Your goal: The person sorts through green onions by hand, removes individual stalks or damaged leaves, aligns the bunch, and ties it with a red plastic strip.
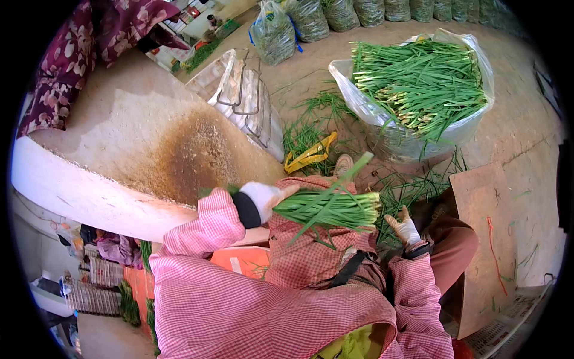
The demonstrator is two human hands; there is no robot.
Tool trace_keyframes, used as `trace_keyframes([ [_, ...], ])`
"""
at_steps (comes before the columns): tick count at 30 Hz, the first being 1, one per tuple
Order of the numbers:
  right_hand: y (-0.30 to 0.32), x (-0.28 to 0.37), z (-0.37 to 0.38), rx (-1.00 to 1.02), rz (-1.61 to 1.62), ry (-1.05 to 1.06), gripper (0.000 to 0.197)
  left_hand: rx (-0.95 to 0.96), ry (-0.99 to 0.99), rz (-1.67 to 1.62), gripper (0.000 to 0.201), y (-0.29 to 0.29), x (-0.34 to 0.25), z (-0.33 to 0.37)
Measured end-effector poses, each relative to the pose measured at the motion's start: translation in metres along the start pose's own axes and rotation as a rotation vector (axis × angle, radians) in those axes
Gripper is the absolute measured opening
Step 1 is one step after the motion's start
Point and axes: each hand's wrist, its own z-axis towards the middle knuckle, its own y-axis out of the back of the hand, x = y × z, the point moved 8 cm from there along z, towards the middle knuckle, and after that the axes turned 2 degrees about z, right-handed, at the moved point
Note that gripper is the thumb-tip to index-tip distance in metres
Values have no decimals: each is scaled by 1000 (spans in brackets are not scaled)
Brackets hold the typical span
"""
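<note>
My left hand (260,197), in a pale glove with bare fingertips, grips a bunch of garlic chives (332,208) over my lap. The pale cut ends point right, and a few leaves stick up or hang loose from the bunch. Just past those ends is my right hand (405,229), gloved the same way, with thumb and fingers apart and nothing in it. Ahead on the right, a plastic-lined tub (382,139) is heaped with more garlic chives (421,84).
To my left is a pale, brown-stained tabletop (119,125), with a wire-framed white basket (266,119) beside it. Loose leaves and a yellow strap (311,153) lie on the floor. A flat board (487,239) rests at right. Several filled bags (275,36) line the back.
</note>
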Motion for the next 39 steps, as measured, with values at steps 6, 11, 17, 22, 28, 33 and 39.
trace_keyframes([
  [6,-48,63,-47,523,653,162,85,-283,-221,553,60,33,-10,28],
  [11,-90,95,-72,712,963,128,62,-357,-90,547,58,2,2,1],
  [17,-32,53,-34,145,853,172,14,-301,91,288,72,-60,20,-39],
  [22,10,87,-70,-362,284,472,19,-159,185,22,74,-65,26,-37],
  [28,-92,184,-136,-246,-421,1066,55,-267,150,-69,73,-59,20,-33],
  [33,-94,177,-123,-241,-529,1124,51,-216,178,-76,74,-60,22,-33],
  [39,-124,203,-133,-252,-759,1172,44,-214,141,8,71,-55,21,-30],
])
